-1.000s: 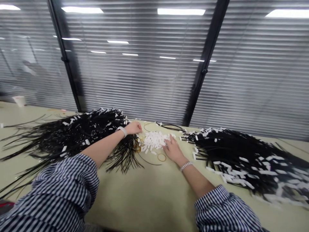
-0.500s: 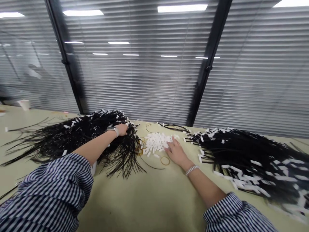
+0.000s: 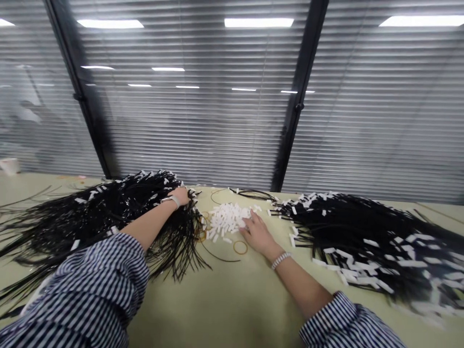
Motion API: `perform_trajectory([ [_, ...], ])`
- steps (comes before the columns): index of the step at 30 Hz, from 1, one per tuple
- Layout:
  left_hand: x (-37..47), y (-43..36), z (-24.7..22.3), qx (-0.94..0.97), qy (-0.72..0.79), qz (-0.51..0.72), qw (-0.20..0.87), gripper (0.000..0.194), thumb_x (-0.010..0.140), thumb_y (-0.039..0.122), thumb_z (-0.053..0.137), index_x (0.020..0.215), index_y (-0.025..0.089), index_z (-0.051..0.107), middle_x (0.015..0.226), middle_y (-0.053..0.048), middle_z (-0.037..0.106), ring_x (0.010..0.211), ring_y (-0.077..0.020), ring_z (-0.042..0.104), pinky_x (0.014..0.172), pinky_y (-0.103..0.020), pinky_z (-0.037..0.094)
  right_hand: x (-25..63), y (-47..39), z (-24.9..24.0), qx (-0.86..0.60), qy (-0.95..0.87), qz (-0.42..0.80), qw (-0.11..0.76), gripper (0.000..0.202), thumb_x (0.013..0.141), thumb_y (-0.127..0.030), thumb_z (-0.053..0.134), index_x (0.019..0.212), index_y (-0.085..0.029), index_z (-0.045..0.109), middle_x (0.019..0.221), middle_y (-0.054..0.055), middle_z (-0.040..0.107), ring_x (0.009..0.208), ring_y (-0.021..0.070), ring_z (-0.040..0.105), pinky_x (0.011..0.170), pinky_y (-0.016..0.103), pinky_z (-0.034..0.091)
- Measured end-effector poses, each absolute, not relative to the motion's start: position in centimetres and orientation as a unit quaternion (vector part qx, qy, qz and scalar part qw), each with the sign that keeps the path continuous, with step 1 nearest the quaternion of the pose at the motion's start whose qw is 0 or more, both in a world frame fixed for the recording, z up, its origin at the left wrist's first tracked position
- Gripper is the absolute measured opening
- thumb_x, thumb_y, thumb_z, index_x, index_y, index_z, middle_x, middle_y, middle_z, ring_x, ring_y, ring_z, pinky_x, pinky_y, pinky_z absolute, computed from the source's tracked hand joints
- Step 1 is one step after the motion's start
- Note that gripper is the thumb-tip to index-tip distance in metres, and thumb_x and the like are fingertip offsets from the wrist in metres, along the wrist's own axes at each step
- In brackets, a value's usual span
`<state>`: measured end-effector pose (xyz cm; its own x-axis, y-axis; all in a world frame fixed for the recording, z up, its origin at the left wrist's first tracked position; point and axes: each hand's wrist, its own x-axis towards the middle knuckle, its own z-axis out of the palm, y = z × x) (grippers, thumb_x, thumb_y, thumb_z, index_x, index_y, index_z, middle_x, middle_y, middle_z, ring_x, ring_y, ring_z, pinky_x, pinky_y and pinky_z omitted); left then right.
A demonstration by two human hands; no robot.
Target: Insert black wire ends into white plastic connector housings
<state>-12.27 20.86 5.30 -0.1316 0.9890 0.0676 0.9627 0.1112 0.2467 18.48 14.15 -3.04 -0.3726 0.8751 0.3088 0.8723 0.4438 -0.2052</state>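
Observation:
My left hand (image 3: 180,195), with a watch on its wrist, reaches to the far right end of a large heap of thin black cables (image 3: 134,212) with white tips. Its fingers are turned away from view among the cable ends, so their grip is hidden. Between the two cable heaps lies a pile of small white sleeve-like pieces (image 3: 225,220). My right hand (image 3: 258,234), wearing a beaded bracelet, rests at the right edge of this pile, fingers spread and touching the pieces.
To the right lies a second heap of black cables (image 3: 348,224) with white tips. A rubber band (image 3: 240,247) is near my right hand. Behind the white pieces is a loose cable coil (image 3: 253,194). A white cup (image 3: 10,166) stands far left; window blinds rise behind the table.
The view has turned slightly right, so the table's things sit further left. My left hand stays at the left heap's end and my right hand at the white pile.

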Motion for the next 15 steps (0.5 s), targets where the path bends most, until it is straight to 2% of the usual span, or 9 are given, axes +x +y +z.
perform_trajectory([
  [7,-14.4,20.3,9.7,0.614,0.695,0.355,0.121,0.028,0.086,0.03,0.052,0.108,0.014,0.054,0.107,-0.008,0.057,0.092,-0.02,0.058,0.077,-0.039,0.05,18.4,14.3,-3.2,-0.507,-0.83,0.021,0.231,0.036,0.085,-0.035,0.051,0.116,-0.016,0.051,0.133,0.01,0.038,0.121,0.0259,0.036,0.098,0.05,0.03],
  [11,-14.3,18.9,12.7,0.568,0.605,0.53,0.175,0.024,0.087,0.028,0.051,0.104,0.012,0.055,0.094,-0.006,0.06,0.076,-0.0144,0.06,0.065,-0.031,0.052,18.3,13.8,-3.1,-0.498,-0.819,0.037,0.281,0.035,0.084,-0.032,0.052,0.115,-0.016,0.052,0.133,0.009,0.038,0.122,0.026,0.036,0.099,0.051,0.029],
  [15,-14.1,17.2,18.5,0.483,0.463,0.72,0.184,0.011,0.089,0.019,0.045,0.098,0.013,0.048,0.074,0.001,0.058,0.057,-0.008,0.057,0.053,-0.021,0.049,18.0,13.0,-1.3,-0.506,-0.779,0.048,0.368,0.036,0.085,-0.032,0.051,0.118,-0.017,0.049,0.134,0.01,0.037,0.122,0.0259,0.036,0.099,0.05,0.03],
])
